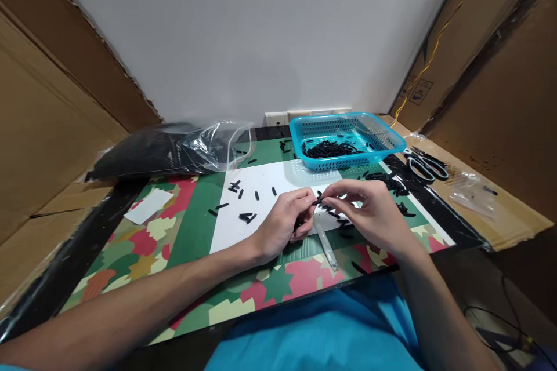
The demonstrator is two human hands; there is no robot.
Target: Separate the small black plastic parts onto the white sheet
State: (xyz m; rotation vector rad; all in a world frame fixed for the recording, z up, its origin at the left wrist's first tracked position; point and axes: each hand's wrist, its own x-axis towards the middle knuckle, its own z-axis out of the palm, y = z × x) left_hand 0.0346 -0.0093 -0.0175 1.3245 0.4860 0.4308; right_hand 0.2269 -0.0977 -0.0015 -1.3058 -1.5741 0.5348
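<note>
My left hand point(287, 219) is closed, its thumb and forefinger pinching one end of a small black stick-like piece point(318, 201). At the other end of the piece, the thumb and fingertips of my right hand point(369, 211) are pinched together. Both hands meet just above a white sheet point(230, 229) on the table. More loose black pieces point(247, 217) lie on the sheet to the left, and others sit below my right hand. A slim, translucent whitish stick point(327, 248) points toward me from beneath my left hand. Whether my curled left fingers hold more is hidden.
Behind my hands stands a blue plastic basket point(348, 161) with many black pieces in it. A clear zip bag point(174, 148) full of black stuff lies at the back left. Scissors point(424, 167) and a small clear bag point(472, 194) rest at the right. Cardboard walls point(56, 58) flank the table.
</note>
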